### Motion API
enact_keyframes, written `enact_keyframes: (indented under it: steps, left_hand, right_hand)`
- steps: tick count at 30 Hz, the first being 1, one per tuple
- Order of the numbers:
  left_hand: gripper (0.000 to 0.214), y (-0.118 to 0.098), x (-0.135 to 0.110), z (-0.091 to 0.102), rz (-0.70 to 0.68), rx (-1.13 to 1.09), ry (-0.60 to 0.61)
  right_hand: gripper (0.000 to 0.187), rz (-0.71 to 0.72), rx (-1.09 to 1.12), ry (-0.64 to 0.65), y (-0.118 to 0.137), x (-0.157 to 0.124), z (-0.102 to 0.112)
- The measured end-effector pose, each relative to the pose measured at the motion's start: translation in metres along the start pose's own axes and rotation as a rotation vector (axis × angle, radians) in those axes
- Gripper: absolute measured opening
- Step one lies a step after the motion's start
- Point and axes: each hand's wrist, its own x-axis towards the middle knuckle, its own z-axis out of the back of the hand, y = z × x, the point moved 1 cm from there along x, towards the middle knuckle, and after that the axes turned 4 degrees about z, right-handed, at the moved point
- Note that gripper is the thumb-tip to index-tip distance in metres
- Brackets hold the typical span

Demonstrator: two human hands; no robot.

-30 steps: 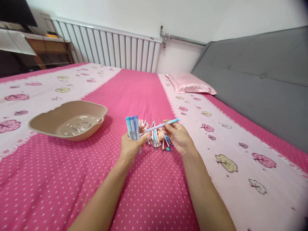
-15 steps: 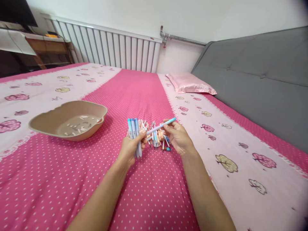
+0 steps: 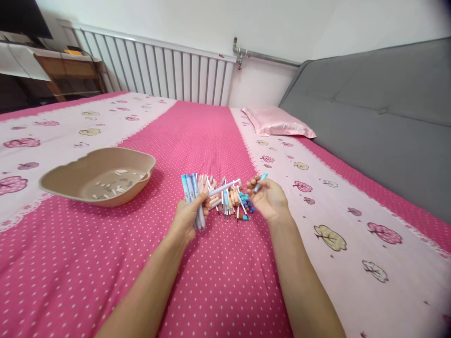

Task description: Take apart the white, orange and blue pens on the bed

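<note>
My left hand (image 3: 186,218) is closed round a bundle of blue pens (image 3: 190,187) held upright. It also pinches a white pen barrel (image 3: 225,188) that points right. My right hand (image 3: 269,199) is closed on a small blue cap (image 3: 261,180), a short way off the barrel's end. Between and under the hands lies a pile of pens and caps (image 3: 233,203) on the pink dotted bedsheet (image 3: 197,141).
A beige shallow bowl (image 3: 70,193) with several small white pieces stands to the left on the bed. A pink pillow (image 3: 278,124) lies at the far right by the grey padded headboard (image 3: 369,112). A white radiator (image 3: 158,70) and a wooden desk (image 3: 66,70) stand behind.
The blue pen held between both hands has come apart. My right hand has drawn right with the blue cap, and the white barrel stays in my left hand.
</note>
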Motion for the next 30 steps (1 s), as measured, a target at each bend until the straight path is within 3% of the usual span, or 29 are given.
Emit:
enact_keyframes:
  steps: [3, 5, 7, 10, 14, 18, 22, 27, 30]
  left_hand:
    - [0.024, 0.001, -0.002, -0.001, -0.039, 0.022, -0.017]
    - [0.024, 0.001, -0.004, -0.002, -0.071, 0.083, -0.033]
    - [0.027, 0.000, -0.005, -0.001, -0.107, 0.173, -0.047]
    - [0.029, -0.005, -0.002, 0.004, -0.178, 0.258, -0.084]
    - [0.028, -0.010, 0.012, 0.020, -0.334, 0.223, -0.270]
    - [0.028, -0.002, 0.029, 0.034, -0.424, 0.348, -0.419]
    - [0.028, 0.005, 0.034, 0.038, -0.432, 0.459, -0.352]
    - [0.035, -0.004, 0.022, 0.032, -0.461, 0.451, -0.339]
    - [0.033, -0.010, 0.009, 0.019, -0.361, 0.364, -0.185]
  right_hand:
    - [0.007, -0.116, -0.112, 0.229, -0.012, -0.004, -0.005]
    - [0.015, -0.100, -0.171, 0.320, -0.019, -0.004, -0.007]
    - [0.022, -0.015, -0.174, 0.269, -0.019, -0.001, -0.004]
    - [0.027, 0.153, -0.151, 0.048, -0.008, 0.010, 0.011]
    - [0.032, 0.332, -0.310, -0.203, 0.006, 0.025, 0.037]
    - [0.035, 0.243, -0.677, -0.116, -0.007, 0.031, 0.043]
    - [0.033, 0.170, -0.816, 0.023, -0.024, 0.032, 0.038]
    - [0.025, 0.234, -0.936, -0.005, -0.022, 0.033, 0.040]
    - [0.023, 0.323, -1.011, 0.030, -0.016, 0.023, 0.033]
